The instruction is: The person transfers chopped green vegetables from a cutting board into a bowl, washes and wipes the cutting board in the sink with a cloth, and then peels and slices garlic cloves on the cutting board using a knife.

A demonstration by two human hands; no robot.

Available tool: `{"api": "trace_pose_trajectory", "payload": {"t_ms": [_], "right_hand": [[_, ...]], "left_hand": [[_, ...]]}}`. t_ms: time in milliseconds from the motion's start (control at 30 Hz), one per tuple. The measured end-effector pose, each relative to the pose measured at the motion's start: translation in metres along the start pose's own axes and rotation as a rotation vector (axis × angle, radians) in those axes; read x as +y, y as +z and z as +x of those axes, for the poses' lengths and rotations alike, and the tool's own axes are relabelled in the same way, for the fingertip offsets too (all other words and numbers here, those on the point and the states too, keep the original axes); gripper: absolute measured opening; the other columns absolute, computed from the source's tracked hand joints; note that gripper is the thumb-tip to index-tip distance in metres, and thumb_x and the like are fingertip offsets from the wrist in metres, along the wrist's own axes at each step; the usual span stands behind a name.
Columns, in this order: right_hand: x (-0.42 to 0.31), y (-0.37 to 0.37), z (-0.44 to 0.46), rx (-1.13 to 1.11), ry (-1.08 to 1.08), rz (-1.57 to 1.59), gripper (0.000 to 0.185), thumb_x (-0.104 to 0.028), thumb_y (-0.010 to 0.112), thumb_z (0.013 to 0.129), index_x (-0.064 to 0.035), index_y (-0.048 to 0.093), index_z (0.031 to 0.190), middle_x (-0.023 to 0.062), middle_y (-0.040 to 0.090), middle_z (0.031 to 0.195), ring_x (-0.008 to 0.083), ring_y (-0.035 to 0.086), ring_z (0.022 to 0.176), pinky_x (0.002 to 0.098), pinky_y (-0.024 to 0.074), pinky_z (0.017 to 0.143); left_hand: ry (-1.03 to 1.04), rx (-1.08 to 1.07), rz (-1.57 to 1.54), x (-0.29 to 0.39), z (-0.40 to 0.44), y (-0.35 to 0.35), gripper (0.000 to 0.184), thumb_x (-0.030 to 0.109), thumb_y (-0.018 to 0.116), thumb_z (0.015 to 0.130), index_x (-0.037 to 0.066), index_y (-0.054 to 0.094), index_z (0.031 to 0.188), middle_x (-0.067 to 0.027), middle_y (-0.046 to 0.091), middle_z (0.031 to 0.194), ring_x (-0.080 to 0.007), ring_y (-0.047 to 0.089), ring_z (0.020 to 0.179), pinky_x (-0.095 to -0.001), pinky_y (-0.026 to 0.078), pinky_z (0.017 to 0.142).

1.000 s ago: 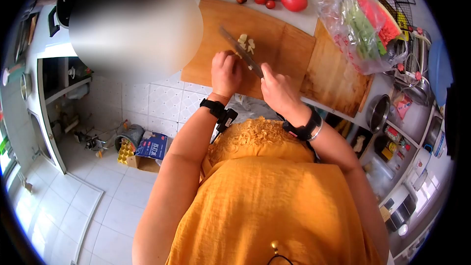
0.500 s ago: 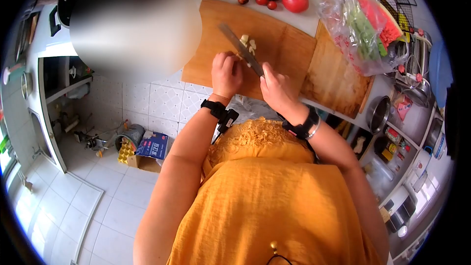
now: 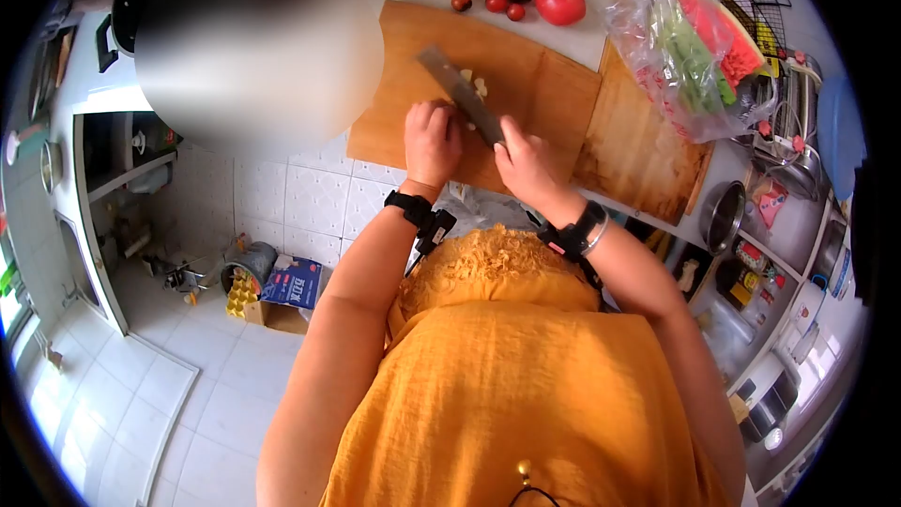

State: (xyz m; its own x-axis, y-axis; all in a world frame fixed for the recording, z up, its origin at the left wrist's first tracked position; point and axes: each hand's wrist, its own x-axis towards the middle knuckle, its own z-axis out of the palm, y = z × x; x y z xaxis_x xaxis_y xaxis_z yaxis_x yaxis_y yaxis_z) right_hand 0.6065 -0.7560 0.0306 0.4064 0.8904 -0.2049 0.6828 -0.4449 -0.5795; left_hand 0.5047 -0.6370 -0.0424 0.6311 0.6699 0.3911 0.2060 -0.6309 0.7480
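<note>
My right hand [image 3: 530, 161] is closed around the handle of a kitchen knife [image 3: 460, 94], whose broad grey blade slants up and left over the wooden cutting board [image 3: 549, 99]. My left hand [image 3: 433, 145] rests on the board just left of the blade, its fingers curled and pressed together. Whatever those fingertips hold is hidden by the hand and the blade. Small pale chopped pieces [image 3: 480, 87], which look like garlic, lie on the far side of the blade, partly covered by it.
Behind the board lie a large tomato [image 3: 560, 2] and several cherry tomatoes [image 3: 496, 3]. A second wooden board [image 3: 638, 164] sits to the right, with a plastic bag [image 3: 690, 66] of greens and a watermelon piece [image 3: 723, 38] on it. A metal bowl [image 3: 723, 216] is further right.
The blade has tilted, showing more of its flat side and covering more of the pale pieces. My right hand has shifted very slightly left; my left hand stays nearly in place.
</note>
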Motion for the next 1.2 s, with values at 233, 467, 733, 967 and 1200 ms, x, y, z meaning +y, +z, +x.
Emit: {"api": "trace_pose_trajectory", "payload": {"t_ms": [233, 467, 733, 967, 1200], "right_hand": [[-0.001, -0.016, -0.004, 0.004, 0.095, 0.142, 0.032, -0.012, 0.053, 0.083, 0.0006, 0.045, 0.111, 0.0237, 0.057, 0.067, 0.0415, 0.057, 0.064, 0.0497, 0.0439, 0.055], [0.007, -0.026, 0.008, -0.072, 0.126, 0.183, 0.034, -0.011, 0.055, 0.082, -0.0001, 0.045, 0.112, 0.0235, 0.059, 0.069, 0.0416, 0.058, 0.067, 0.0499, 0.0450, 0.057], [0.017, -0.041, 0.030, 0.062, -0.035, -0.090, 0.034, -0.009, 0.052, 0.082, -0.0020, 0.045, 0.114, 0.0232, 0.058, 0.067, 0.0418, 0.058, 0.063, 0.0499, 0.0453, 0.055], [0.016, -0.026, 0.020, 0.061, 0.086, 0.019, 0.033, -0.010, 0.052, 0.083, -0.0001, 0.046, 0.113, 0.0212, 0.061, 0.071, 0.0377, 0.060, 0.061, 0.0464, 0.0480, 0.052], [0.012, -0.025, 0.014, 0.141, 0.375, 0.739, 0.036, -0.004, 0.054, 0.082, 0.0062, 0.045, 0.115, 0.0127, 0.060, 0.066, 0.0127, 0.057, 0.043, 0.0251, 0.0451, 0.037]], "left_hand": [[-0.182, 0.027, -0.213, 0.003, 0.006, -0.016, 0.017, -0.008, 0.052, 0.070, 0.001, 0.054, 0.084, -0.0143, 0.055, 0.087, -0.0340, 0.053, 0.082, -0.0378, 0.046, 0.070], [-0.204, -0.010, -0.101, -0.003, 0.006, -0.025, 0.018, -0.010, 0.052, 0.071, 0.000, 0.053, 0.086, -0.0132, 0.054, 0.090, -0.0277, 0.056, 0.080, -0.0326, 0.048, 0.069], [-0.078, -0.119, 0.027, 0.007, 0.017, -0.010, 0.016, 0.001, 0.061, 0.070, 0.005, 0.057, 0.085, -0.0117, 0.056, 0.089, -0.0319, 0.053, 0.083, -0.0391, 0.042, 0.074], [-0.038, -0.160, -0.033, 0.020, 0.026, -0.008, 0.021, 0.006, 0.066, 0.067, 0.008, 0.058, 0.087, -0.0105, 0.055, 0.092, -0.0300, 0.052, 0.087, -0.0392, 0.040, 0.077], [-0.029, -0.151, 0.079, 0.022, 0.028, 0.009, 0.023, 0.009, 0.067, 0.066, 0.010, 0.060, 0.088, -0.0081, 0.052, 0.096, -0.0278, 0.049, 0.094, -0.0385, 0.034, 0.080]]}}
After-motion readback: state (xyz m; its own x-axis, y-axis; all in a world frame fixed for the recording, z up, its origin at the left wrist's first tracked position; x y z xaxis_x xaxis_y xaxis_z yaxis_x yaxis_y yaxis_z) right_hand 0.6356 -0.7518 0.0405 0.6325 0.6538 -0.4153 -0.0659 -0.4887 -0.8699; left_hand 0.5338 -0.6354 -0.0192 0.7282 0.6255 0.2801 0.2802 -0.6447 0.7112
